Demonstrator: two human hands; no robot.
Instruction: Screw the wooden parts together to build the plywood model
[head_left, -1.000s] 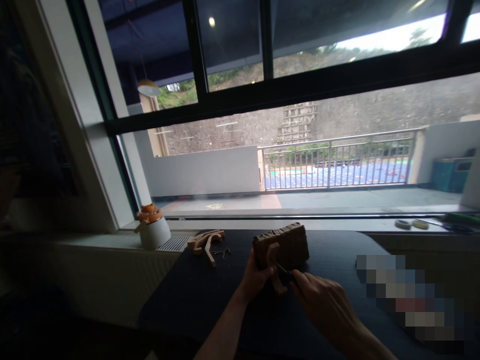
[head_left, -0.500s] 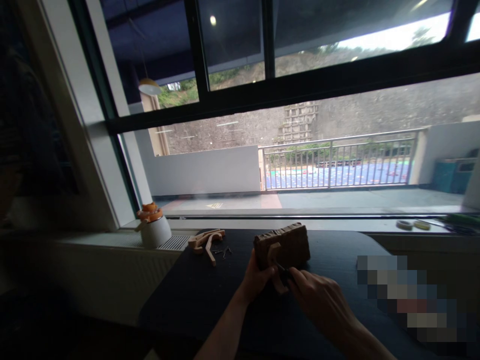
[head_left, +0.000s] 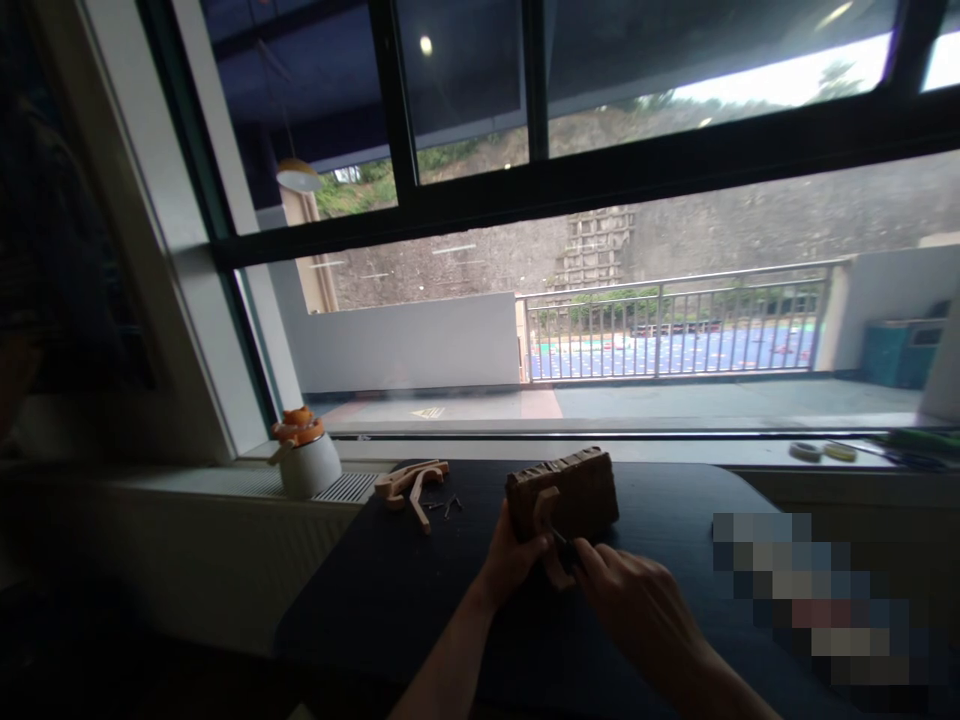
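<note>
A brown wooden block-shaped model (head_left: 570, 492) stands on a dark table (head_left: 420, 590) by the window. My left hand (head_left: 508, 562) grips its near left corner, where a light wooden leg-shaped piece (head_left: 550, 545) hangs down. My right hand (head_left: 630, 600) is closed around a small dark tool (head_left: 564, 548) whose tip meets that piece. The tool's tip is too small to make out.
Loose light wooden parts (head_left: 411, 482) and a few small screws (head_left: 448, 505) lie at the table's far left. A white pot with an orange top (head_left: 306, 455) sits on the window sill. Small rolls of tape (head_left: 821, 451) rest on the sill at right.
My right hand has crept slightly left and closer to the model with the tool. The left hand and model have barely moved.
</note>
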